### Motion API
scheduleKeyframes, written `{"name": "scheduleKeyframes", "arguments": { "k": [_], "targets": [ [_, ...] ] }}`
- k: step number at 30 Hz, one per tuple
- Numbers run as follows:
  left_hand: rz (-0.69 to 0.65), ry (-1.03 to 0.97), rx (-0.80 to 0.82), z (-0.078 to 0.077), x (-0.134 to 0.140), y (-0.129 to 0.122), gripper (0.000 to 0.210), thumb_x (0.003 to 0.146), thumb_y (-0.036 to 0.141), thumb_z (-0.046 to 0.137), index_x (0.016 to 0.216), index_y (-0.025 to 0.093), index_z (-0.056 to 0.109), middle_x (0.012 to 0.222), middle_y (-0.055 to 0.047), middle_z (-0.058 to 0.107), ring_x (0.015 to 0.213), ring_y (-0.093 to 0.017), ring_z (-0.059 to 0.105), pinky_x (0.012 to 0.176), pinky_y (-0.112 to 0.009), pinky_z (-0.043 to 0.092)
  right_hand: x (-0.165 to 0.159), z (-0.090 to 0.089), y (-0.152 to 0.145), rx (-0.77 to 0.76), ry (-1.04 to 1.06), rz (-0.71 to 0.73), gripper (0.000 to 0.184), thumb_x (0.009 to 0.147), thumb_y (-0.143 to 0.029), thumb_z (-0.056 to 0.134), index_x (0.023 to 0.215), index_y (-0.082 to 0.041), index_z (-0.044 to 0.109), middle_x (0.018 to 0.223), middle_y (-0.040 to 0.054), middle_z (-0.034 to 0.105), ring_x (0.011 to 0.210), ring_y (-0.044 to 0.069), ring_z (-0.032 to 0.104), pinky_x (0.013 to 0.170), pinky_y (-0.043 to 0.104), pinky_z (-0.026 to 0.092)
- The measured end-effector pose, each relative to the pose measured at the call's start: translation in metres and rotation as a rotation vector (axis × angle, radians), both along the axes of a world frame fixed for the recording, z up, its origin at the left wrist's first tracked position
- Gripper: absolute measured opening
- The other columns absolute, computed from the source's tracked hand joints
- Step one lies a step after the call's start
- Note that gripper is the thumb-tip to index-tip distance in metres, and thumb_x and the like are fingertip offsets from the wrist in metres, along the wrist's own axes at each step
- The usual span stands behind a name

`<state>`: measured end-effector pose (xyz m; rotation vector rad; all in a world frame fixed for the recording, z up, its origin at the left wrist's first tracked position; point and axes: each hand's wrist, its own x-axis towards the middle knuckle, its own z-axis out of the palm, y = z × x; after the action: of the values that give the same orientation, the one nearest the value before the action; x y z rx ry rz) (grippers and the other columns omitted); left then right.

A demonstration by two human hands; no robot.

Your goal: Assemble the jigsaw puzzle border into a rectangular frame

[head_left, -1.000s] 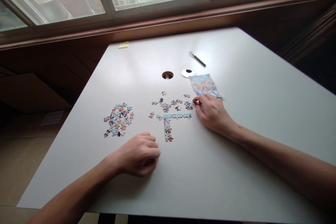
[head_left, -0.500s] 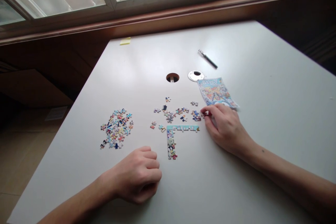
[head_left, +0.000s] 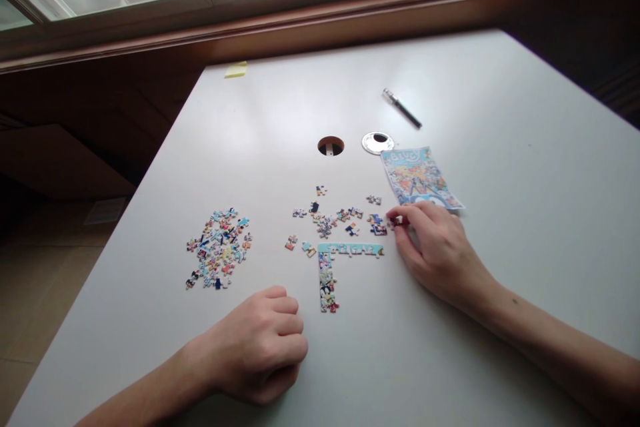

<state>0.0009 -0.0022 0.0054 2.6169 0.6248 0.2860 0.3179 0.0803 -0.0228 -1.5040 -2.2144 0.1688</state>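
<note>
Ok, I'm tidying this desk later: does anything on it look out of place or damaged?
Yes: beyond the loose puzzle pieces, the round hole in the white table stands open, and a silvery disc, apparently its cover, lies beside it on the right. I see no damage.

There're 2 hands (head_left: 265, 345), 1 joined pzl sect (head_left: 350, 249), 1 pic sheet (head_left: 419, 173), 1 pen (head_left: 404, 110), 1 yel note (head_left: 236, 70).

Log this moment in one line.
left hand: curled | right hand: at loose piece | joined pieces: corner-shaped | piece pile: left of joined pieces
</note>
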Motion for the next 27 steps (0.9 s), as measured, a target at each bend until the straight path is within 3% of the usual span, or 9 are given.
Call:
{"name": "scheduleKeyframes", "arguments": {
  "k": [27],
  "targets": [
    [-0.006, 0.041, 0.005, 0.0025, -0.0009, -0.0006, 0.026, 0.074, 0.013, 0.058, 0.070, 0.020, 0.033, 0.063, 0.000, 0.049, 0.063, -0.017, 0.040, 0.059, -0.034, 0.029, -0.0005, 0.0012, -0.0004, -0.001, 0.003, 0.000, 0.018, 0.096, -0.023, 0.050, 0.108, -0.021, 0.064, 0.101, 0.0092, 0.065, 0.094, 0.026, 0.060, 0.082, 0.042, 0.043]
  ]
}}
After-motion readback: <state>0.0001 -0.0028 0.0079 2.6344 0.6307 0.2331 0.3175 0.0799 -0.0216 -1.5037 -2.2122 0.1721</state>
